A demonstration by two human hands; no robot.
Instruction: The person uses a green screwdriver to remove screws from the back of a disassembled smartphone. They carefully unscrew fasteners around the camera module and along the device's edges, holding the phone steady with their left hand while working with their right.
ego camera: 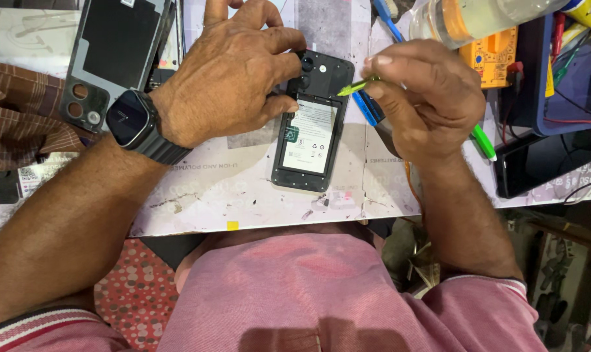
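Bare worktop [243,189] lies free below the opened phone [310,130]; bottle [478,16] and multimeter [494,58] crowd the right.

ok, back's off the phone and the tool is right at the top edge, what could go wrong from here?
1. The green tool in the right hand points at the opened phone just above the exposed battery; a slip could gouge the cell.
2. The left hand pins only the camera end, so the phone could pivot on the worn table.
3. A bottle lies close behind the work; a knock could roll it onto it.
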